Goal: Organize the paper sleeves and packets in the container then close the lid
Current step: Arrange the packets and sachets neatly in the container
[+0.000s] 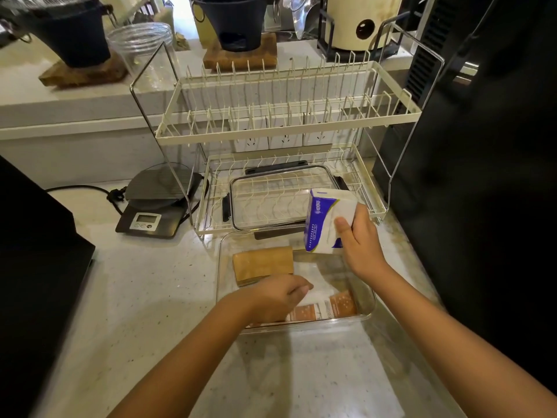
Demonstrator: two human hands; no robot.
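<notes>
A pale speckled bench (pixel 144 297) carries everything here; on it stands a cream two-tier wire dish rack (pixel 286 116), its upper tier bare of dishes, its lower tier holding the container's clear lid (pixel 271 200) with dark clasps, lying flat; left of the rack sits a dark kitchen scale (pixel 156 206) with a small display, a black cord trailing off to its left; a tall dark appliance (pixel 482 146) fills the right edge, and dark pots on wooden blocks stand on the raised ledge behind.

In front of the rack, close to the person, rests the clear rectangular container (pixel 221 267), open; inside it, at the far left, lies a brown stack of paper sleeves (pixel 262 262); along the near wall lie orange-and-white packets (pixel 334 306), flat on the bottom.

The right hand (pixel 360 239) holds a white tissue pack (pixel 325 218) with blue print, upright and tilted, above the container's far right corner; the thumb presses the front face and the fingers curl round the back, so the pack is gripped between them.

The left hand (pixel 277 294) reaches down into the middle of the container, just in front of the brown stack and over the left end of the packets; its fingers are curled downward, knuckles up; whether they pinch anything I cannot tell, since the fingertips are hidden beneath the hand.
</notes>
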